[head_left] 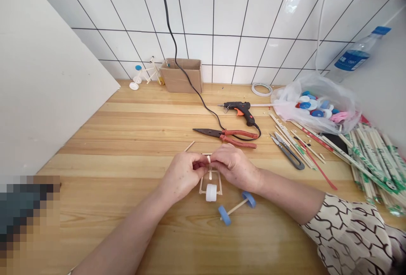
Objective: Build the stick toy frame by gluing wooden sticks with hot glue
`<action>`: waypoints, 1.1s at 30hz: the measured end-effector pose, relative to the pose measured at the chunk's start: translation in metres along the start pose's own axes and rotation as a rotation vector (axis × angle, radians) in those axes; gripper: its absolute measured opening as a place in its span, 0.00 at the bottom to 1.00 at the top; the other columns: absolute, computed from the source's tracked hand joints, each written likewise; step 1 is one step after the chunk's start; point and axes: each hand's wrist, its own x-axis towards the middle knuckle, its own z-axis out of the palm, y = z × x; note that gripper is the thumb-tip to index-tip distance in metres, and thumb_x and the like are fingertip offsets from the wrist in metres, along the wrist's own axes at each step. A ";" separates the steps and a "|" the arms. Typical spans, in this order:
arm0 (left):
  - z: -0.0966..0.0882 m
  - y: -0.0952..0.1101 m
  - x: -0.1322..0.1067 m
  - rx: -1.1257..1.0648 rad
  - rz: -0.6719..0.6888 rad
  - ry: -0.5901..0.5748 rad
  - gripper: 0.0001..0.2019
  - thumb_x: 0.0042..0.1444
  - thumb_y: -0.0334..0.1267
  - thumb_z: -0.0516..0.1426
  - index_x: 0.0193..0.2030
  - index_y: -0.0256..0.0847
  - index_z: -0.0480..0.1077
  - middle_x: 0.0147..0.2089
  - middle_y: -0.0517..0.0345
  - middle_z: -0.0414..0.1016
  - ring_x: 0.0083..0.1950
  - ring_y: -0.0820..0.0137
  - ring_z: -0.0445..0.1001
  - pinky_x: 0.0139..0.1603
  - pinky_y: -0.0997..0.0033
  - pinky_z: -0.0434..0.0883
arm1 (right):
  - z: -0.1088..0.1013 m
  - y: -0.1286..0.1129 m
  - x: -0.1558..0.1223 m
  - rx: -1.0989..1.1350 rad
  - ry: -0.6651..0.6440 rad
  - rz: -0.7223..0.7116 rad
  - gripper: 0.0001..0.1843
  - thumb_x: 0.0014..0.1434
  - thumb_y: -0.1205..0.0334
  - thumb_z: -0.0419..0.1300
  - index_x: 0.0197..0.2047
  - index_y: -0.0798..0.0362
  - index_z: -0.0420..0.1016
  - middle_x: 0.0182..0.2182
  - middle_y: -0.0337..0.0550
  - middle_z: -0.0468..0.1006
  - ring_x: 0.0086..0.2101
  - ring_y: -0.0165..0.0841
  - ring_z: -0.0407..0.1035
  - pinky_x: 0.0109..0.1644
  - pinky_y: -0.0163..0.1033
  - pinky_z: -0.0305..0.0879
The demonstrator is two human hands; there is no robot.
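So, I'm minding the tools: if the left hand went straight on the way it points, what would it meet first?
Likely the small stick pinched between both hands, then the right hand; the left hand points rightward at it.

I see a light wooden table [127,139] set against a white tiled wall [228,17] with dark grout; a plain white panel [41,76] stands at my left.

Stick frame [210,180]: pale wooden sticks joined in a small rectangle, far end pinched between the left hand [184,175] and the right hand [235,167].
White cap [211,192]: set on edge at the frame's near end.
Blue-capped axle [237,208]: lies slanted on the surface, just beside the frame.
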 end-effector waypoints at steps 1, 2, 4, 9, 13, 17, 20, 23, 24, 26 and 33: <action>0.000 0.001 0.000 -0.001 -0.008 0.001 0.07 0.47 0.33 0.55 0.26 0.38 0.75 0.21 0.62 0.71 0.23 0.74 0.64 0.24 0.77 0.60 | 0.000 0.000 0.000 -0.007 0.000 -0.009 0.08 0.59 0.72 0.55 0.29 0.55 0.73 0.23 0.40 0.74 0.28 0.30 0.64 0.35 0.34 0.59; 0.000 0.002 0.000 0.000 -0.015 0.003 0.07 0.47 0.33 0.55 0.25 0.38 0.75 0.21 0.62 0.71 0.23 0.74 0.64 0.24 0.77 0.61 | 0.000 -0.001 0.000 -0.014 0.003 -0.017 0.08 0.59 0.72 0.55 0.29 0.55 0.73 0.23 0.40 0.74 0.27 0.30 0.64 0.35 0.34 0.59; 0.000 0.003 0.000 0.004 -0.024 0.004 0.07 0.46 0.34 0.55 0.25 0.38 0.75 0.20 0.62 0.71 0.22 0.74 0.64 0.24 0.77 0.61 | 0.000 -0.001 0.001 -0.022 0.012 -0.027 0.09 0.59 0.72 0.55 0.29 0.55 0.72 0.23 0.40 0.74 0.27 0.30 0.63 0.34 0.34 0.59; 0.000 0.004 0.000 0.014 -0.031 0.004 0.07 0.45 0.35 0.55 0.24 0.39 0.75 0.20 0.62 0.70 0.22 0.74 0.64 0.23 0.76 0.60 | 0.000 0.000 0.000 -0.027 0.026 -0.042 0.10 0.59 0.71 0.54 0.28 0.55 0.72 0.23 0.41 0.74 0.27 0.31 0.63 0.33 0.34 0.60; 0.000 0.004 0.000 0.016 -0.028 0.002 0.07 0.45 0.34 0.55 0.25 0.38 0.75 0.20 0.62 0.70 0.22 0.74 0.64 0.23 0.76 0.60 | 0.001 0.000 0.000 -0.043 0.018 -0.037 0.10 0.59 0.71 0.54 0.29 0.55 0.72 0.23 0.41 0.74 0.27 0.31 0.63 0.34 0.34 0.60; -0.001 0.003 0.001 0.013 -0.021 -0.017 0.07 0.46 0.33 0.55 0.25 0.38 0.74 0.20 0.63 0.69 0.22 0.74 0.63 0.24 0.77 0.60 | 0.001 0.000 0.000 -0.050 0.029 -0.047 0.09 0.59 0.71 0.54 0.29 0.55 0.73 0.23 0.41 0.74 0.27 0.31 0.63 0.34 0.34 0.59; -0.001 0.002 0.000 0.010 -0.007 -0.031 0.07 0.47 0.33 0.54 0.26 0.38 0.74 0.21 0.63 0.70 0.23 0.74 0.64 0.24 0.77 0.61 | 0.000 -0.001 0.000 -0.031 0.028 -0.030 0.07 0.59 0.72 0.55 0.31 0.56 0.73 0.23 0.40 0.74 0.27 0.30 0.63 0.35 0.34 0.60; -0.003 0.002 -0.001 -0.007 -0.003 -0.046 0.07 0.49 0.35 0.55 0.27 0.38 0.74 0.22 0.62 0.70 0.24 0.74 0.64 0.25 0.77 0.61 | -0.001 -0.002 0.000 -0.017 0.011 -0.009 0.06 0.58 0.72 0.56 0.33 0.55 0.74 0.25 0.40 0.76 0.28 0.30 0.65 0.35 0.35 0.60; -0.004 0.003 -0.001 -0.014 -0.004 -0.051 0.07 0.49 0.36 0.55 0.27 0.38 0.74 0.22 0.62 0.70 0.24 0.74 0.64 0.25 0.77 0.61 | -0.003 -0.002 0.000 -0.020 0.009 -0.006 0.06 0.58 0.72 0.57 0.33 0.55 0.74 0.25 0.40 0.76 0.28 0.30 0.65 0.36 0.35 0.61; -0.006 0.002 -0.003 -0.022 -0.009 -0.060 0.08 0.49 0.38 0.55 0.28 0.38 0.74 0.23 0.62 0.70 0.25 0.73 0.65 0.25 0.77 0.62 | -0.007 -0.002 0.000 -0.046 0.011 -0.005 0.06 0.58 0.72 0.57 0.33 0.55 0.73 0.25 0.41 0.76 0.29 0.31 0.66 0.37 0.36 0.61; -0.010 0.003 -0.006 0.095 -0.048 -0.040 0.07 0.46 0.37 0.56 0.27 0.39 0.74 0.24 0.59 0.72 0.25 0.71 0.67 0.26 0.74 0.63 | -0.040 0.008 -0.003 -0.380 -0.017 0.117 0.12 0.51 0.70 0.62 0.41 0.55 0.73 0.39 0.50 0.76 0.41 0.41 0.66 0.45 0.47 0.62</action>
